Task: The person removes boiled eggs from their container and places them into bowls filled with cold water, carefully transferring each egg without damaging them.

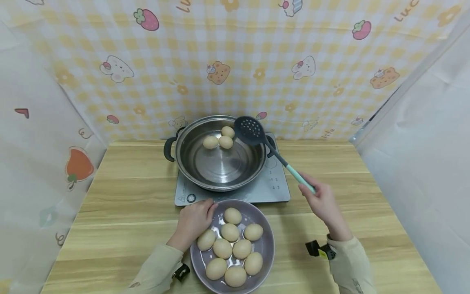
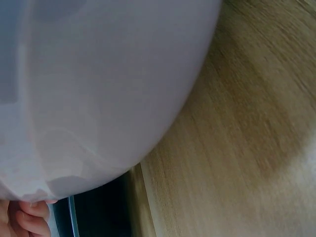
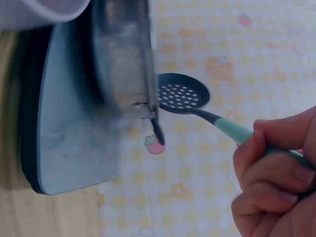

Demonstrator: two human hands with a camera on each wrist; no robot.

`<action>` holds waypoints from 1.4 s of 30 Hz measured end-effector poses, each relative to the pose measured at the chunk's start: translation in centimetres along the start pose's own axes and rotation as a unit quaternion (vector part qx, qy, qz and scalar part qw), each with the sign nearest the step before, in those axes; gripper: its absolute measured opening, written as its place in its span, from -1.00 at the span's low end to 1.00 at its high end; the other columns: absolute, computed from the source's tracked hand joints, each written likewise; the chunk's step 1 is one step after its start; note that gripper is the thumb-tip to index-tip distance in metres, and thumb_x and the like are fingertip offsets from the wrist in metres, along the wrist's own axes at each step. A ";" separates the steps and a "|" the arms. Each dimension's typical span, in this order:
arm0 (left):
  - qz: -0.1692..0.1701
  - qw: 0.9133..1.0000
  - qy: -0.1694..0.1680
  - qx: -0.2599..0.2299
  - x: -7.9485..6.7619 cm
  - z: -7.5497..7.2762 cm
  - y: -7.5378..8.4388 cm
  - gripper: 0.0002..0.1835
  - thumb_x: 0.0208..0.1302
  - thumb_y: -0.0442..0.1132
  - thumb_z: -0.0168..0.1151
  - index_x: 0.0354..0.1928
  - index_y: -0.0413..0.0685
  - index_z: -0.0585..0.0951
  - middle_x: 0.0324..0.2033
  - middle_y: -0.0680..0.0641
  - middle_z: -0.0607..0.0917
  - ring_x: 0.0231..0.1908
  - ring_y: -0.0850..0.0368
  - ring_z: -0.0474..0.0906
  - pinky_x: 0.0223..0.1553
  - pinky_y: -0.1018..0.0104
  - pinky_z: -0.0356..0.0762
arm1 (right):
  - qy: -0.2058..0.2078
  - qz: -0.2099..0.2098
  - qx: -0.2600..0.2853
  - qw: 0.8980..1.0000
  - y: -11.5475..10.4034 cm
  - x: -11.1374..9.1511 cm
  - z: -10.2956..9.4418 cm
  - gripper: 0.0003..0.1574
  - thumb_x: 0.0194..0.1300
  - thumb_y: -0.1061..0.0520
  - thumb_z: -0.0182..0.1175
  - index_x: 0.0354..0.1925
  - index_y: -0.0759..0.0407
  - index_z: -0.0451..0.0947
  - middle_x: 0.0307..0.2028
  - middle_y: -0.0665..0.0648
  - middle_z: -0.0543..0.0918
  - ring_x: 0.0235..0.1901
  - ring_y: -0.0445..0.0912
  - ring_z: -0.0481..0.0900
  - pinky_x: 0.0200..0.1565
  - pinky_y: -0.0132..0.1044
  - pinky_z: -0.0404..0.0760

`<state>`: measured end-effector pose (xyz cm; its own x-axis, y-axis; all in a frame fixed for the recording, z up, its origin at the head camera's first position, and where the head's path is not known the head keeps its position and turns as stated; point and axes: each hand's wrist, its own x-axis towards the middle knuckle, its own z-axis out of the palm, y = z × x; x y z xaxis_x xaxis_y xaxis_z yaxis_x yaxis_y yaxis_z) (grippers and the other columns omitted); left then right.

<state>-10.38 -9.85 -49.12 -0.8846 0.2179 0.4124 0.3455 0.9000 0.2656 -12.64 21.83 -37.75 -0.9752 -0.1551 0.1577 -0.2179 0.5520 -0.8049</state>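
Note:
My right hand [image 1: 323, 200] grips the mint-green handle of a black skimmer [image 1: 249, 130]. Its holed head is raised over the right back rim of a steel pot [image 1: 220, 179], and nothing shows on it. Inside the pot, three brown eggs [image 1: 211, 142] sit together towards the back. At the upper left of a purple-grey bowl [image 1: 271, 245], my left hand [image 1: 194, 220] holds the rim; in the left wrist view, curled fingers [image 2: 34, 222] show at the bowl's edge. Several eggs [image 1: 230, 232] lie in that bowl.
Under the pot is a flat grey induction cooker [image 1: 275, 190], just behind the bowl. Black side handles [image 1: 169, 149] stick out from the pot. A yellow checked cloth [image 1: 257, 61] hangs behind the wooden table [image 1: 121, 212], and pale sheets stand on both sides.

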 end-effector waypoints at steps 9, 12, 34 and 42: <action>0.005 1.000 0.007 -0.005 0.0 -0.1 0.3 -0.76 0.16 -0.11 0.20 -0.59 0.01 0.45 -0.74 0.04 0.51 -0.76 0.04 0.43 -0.78 0.26 0.19 | -0.003 -0.016 -0.076 0.997 -0.1 2.2 2.3 -0.56 0.22 0.33 0.10 0.10 0.29 0.44 -0.08 0.36 0.57 -0.83 -0.29 0.13 -0.75 -0.38 0.26; 0.005 1.000 0.009 -0.005 0.0 -0.1 0.3 -0.76 0.16 -0.10 0.19 -0.59 0.02 0.45 -0.74 0.04 0.51 -0.76 0.03 0.43 -0.79 0.26 0.19 | -0.020 -0.008 -0.076 0.997 -0.2 2.0 2.8 -0.56 0.23 0.32 0.08 0.11 0.28 0.43 -0.14 0.36 0.58 -0.85 -0.30 0.10 -0.77 -0.39 0.22; -0.004 1.000 -0.009 0.000 0.1 0.1 0.0 -0.77 0.16 -0.10 0.20 -0.58 0.02 0.46 -0.75 0.05 0.49 -0.77 0.09 0.39 -0.78 0.32 0.14 | -0.104 -0.089 -0.061 0.989 -2.7 -2.6 4.5 -0.55 0.17 0.36 0.14 0.07 0.25 0.47 -0.07 0.27 0.59 -0.76 -0.38 0.14 -0.71 -0.43 0.31; -0.004 1.000 -0.011 0.001 0.1 0.1 -0.1 -0.76 0.16 -0.10 0.20 -0.59 0.02 0.45 -0.76 0.05 0.48 -0.77 0.09 0.39 -0.78 0.32 0.14 | -0.106 -0.123 -0.055 0.985 -3.5 -3.7 4.8 -0.57 0.19 0.34 0.13 0.06 0.30 0.46 -0.19 0.22 0.63 -0.82 -0.44 0.07 -0.77 -0.48 0.22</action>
<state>-10.52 -9.85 -49.17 -0.8941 0.2185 0.3909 0.3375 0.9025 0.2675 -8.04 16.51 -38.24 -0.8652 -0.4559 0.2088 -0.4612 0.5598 -0.6884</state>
